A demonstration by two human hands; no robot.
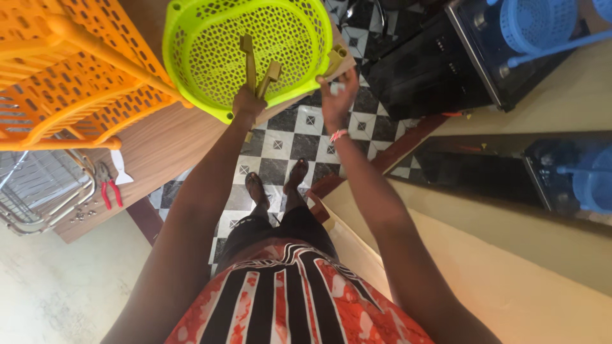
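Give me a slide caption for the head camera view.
Left hand grips brass-coloured metal pieces inside a round lime-green plastic basket; right hand steadies its rim.

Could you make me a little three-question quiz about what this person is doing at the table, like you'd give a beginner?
1. True or false: the left hand grips a brass-coloured tool over the green basket.
2. Which lies on the wooden table near the wire rack? A) red-handled pliers B) a hammer C) a cup
3. Fill in: the right hand touches the basket's ____.

Key: 1. True. 2. A, the pliers. 3. Rim, at the edge nearest the person, close to a brass-coloured fitting.
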